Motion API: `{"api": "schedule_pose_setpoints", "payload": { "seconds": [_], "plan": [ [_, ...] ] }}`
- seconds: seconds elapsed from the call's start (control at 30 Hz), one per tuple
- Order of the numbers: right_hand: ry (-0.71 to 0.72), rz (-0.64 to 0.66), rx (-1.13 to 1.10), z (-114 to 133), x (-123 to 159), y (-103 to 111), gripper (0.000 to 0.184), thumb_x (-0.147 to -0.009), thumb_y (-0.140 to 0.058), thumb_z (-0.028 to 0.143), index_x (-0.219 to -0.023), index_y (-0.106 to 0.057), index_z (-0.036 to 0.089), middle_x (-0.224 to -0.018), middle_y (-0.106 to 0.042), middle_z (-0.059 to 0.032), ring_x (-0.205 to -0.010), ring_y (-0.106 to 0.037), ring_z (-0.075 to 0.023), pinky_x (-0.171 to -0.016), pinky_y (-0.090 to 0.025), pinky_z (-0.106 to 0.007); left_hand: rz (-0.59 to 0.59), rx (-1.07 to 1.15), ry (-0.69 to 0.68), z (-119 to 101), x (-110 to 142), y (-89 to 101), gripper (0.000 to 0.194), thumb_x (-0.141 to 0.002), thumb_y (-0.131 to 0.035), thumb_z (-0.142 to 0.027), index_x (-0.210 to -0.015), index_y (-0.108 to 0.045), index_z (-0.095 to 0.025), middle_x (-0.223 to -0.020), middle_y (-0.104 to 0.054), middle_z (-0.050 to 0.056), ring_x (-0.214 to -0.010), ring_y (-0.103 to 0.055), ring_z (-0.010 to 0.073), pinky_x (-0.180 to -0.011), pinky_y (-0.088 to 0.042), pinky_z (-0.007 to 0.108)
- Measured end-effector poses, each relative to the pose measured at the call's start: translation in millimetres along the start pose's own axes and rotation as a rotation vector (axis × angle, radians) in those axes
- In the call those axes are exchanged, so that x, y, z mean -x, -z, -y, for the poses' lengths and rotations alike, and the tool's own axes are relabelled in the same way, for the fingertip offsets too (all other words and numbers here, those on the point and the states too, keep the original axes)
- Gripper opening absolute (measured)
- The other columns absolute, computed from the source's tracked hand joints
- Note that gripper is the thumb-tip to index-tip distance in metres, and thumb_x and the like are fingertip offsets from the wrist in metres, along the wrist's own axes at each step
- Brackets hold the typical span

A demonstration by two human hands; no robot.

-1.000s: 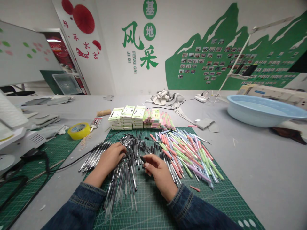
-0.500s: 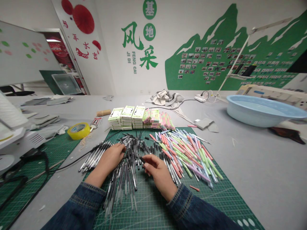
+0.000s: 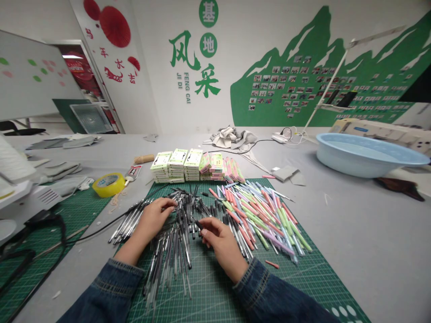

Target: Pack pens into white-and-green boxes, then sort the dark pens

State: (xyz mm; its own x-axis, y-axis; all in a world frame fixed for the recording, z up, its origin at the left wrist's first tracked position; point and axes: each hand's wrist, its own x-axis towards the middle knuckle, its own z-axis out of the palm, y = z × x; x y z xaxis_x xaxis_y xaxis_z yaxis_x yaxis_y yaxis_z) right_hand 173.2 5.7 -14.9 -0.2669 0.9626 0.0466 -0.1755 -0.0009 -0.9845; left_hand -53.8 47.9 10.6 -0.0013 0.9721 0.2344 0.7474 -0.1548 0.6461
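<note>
My left hand (image 3: 155, 219) is over the heap of clear, black-tipped pen refills (image 3: 170, 251), its fingers curved and slightly apart, with nothing visible in them. Between thumb and fingers, my right hand (image 3: 218, 240) pinches a small black pen cap (image 3: 198, 224). More black caps (image 3: 215, 209) lie loose just beyond that hand. To its right spreads a pile of pastel pen barrels (image 3: 266, 213) in pink, green, blue and purple. The piles rest on a green cutting mat (image 3: 208, 291).
Stacked small boxes (image 3: 178, 162) line the mat's far edge. Yellow tape (image 3: 108, 185) and a white machine (image 3: 30, 202) are at left. A blue basin (image 3: 363, 157) stands at right, and grey cloth (image 3: 230, 137) lies at the back. A black cable (image 3: 101, 229) crosses the table.
My left hand has lifted slightly and shifted left, its fingers coming out of the refills. The right hand stays nearly in place with the black cap.
</note>
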Motion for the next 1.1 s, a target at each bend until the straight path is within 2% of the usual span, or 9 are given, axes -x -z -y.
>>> {"api": "schedule_pose_setpoints", "payload": {
  "seconds": [0.07, 0.13, 0.23, 0.4, 0.67, 0.8, 0.87, 0.97, 1.1],
  "plan": [
    [-0.004, -0.001, -0.011, 1, 0, -1, 0.022, -0.075, -0.059, 0.020, -0.096, -0.066, 0.020, -0.075, -0.061, 0.0009, -0.058, -0.051, -0.0120, -0.053, -0.038, -0.024, -0.071, 0.390, 0.107, -16, 6, -3.3, 0.018, -0.074, -0.066, -0.032, -0.087, -0.071, -0.021, -0.090, -0.070, 0.005, -0.085, -0.063, 0.0215, -0.078, -0.047, 0.031],
    [-0.004, 0.000, -0.019, 3, 0, -1, 0.021, -0.075, -0.059, 0.020, -0.095, -0.066, 0.020, -0.074, -0.061, 0.0012, -0.058, -0.051, -0.0118, -0.053, -0.038, -0.024, -0.067, 0.754, 0.221, -33, 14, -8.7, 0.023, -0.069, -0.073, -0.032, -0.087, -0.072, -0.019, -0.085, -0.070, 0.005, -0.079, -0.063, 0.0191, -0.072, -0.049, 0.028],
    [-0.004, 0.002, -0.019, 5, 0, -2, 0.020, -0.075, -0.060, 0.021, -0.094, -0.066, 0.020, -0.075, -0.062, 0.0010, -0.058, -0.051, -0.0119, -0.053, -0.038, -0.024, -0.013, 0.996, 0.304, -51, 22, -16.2, 0.024, -0.063, -0.078, -0.028, -0.084, -0.073, -0.017, -0.080, -0.069, 0.004, -0.076, -0.063, 0.0165, -0.072, -0.050, 0.027],
    [0.003, 0.000, -0.017, 4, 0, -1, 0.021, -0.076, -0.059, 0.020, -0.095, -0.066, 0.021, -0.076, -0.062, 0.0009, -0.059, -0.051, -0.0119, -0.054, -0.038, -0.024, 0.026, 1.017, 0.320, -56, 27, -21.2, 0.020, -0.065, -0.078, -0.026, -0.083, -0.074, -0.018, -0.081, -0.070, 0.004, -0.078, -0.063, 0.0168, -0.074, -0.051, 0.028],
    [0.007, 0.011, -0.044, 6, 2, -1, 0.019, -0.077, -0.058, 0.020, -0.095, -0.065, 0.021, -0.079, -0.061, 0.0006, -0.064, -0.051, -0.0122, -0.057, -0.039, -0.024, 0.068, 0.857, 0.236, -56, 31, -29.1, 0.016, -0.069, -0.075, -0.026, -0.084, -0.074, -0.020, -0.084, -0.070, 0.004, -0.079, -0.061, 0.0167, -0.072, -0.048, 0.025],
    [0.070, -0.080, 0.011, 10, 3, 0, 0.028, -0.065, -0.070, 0.012, -0.091, -0.063, 0.020, -0.080, -0.059, 0.0027, -0.069, -0.052, -0.0120, -0.063, -0.041, -0.023, 0.084, 0.852, 0.223, -56, 33, -29.7, 0.015, -0.070, -0.074, -0.026, -0.084, -0.073, -0.020, -0.084, -0.070, 0.003, -0.080, -0.061, 0.0175, -0.074, -0.047, 0.026],
    [0.045, -0.103, 0.001, 9, 2, 0, 0.026, -0.062, -0.073, 0.012, -0.083, -0.060, 0.019, -0.072, -0.058, 0.0042, -0.063, -0.052, -0.0111, -0.058, -0.040, -0.022, 0.091, 0.865, 0.222, -57, 33, -28.6, 0.015, -0.069, -0.075, -0.025, -0.083, -0.073, -0.020, -0.083, -0.070, 0.003, -0.080, -0.061, 0.0173, -0.075, -0.047, 0.026],
    [-0.043, -0.020, -0.042, 6, 2, -1, 0.011, -0.074, -0.067, 0.023, -0.079, -0.059, 0.016, -0.058, -0.056, 0.0043, -0.050, -0.049, -0.0099, -0.048, -0.034, -0.022, 0.096, 0.901, 0.231, -60, 34, -26.5, 0.015, -0.069, -0.075, -0.025, -0.083, -0.072, -0.019, -0.083, -0.069, 0.003, -0.079, -0.061, 0.0166, -0.074, -0.047, 0.025],
    [-0.094, 0.060, -0.143, 6, 2, -2, 0.021, -0.082, -0.059, 0.035, -0.083, -0.062, 0.014, -0.063, -0.057, 0.0022, -0.048, -0.046, -0.0072, -0.045, -0.030, -0.019, 0.096, 0.930, 0.247, -62, 35, -25.0, 0.016, -0.069, -0.075, -0.025, -0.083, -0.072, -0.018, -0.082, -0.070, 0.003, -0.079, -0.061, 0.0160, -0.075, -0.046, 0.025]
  ]
}}
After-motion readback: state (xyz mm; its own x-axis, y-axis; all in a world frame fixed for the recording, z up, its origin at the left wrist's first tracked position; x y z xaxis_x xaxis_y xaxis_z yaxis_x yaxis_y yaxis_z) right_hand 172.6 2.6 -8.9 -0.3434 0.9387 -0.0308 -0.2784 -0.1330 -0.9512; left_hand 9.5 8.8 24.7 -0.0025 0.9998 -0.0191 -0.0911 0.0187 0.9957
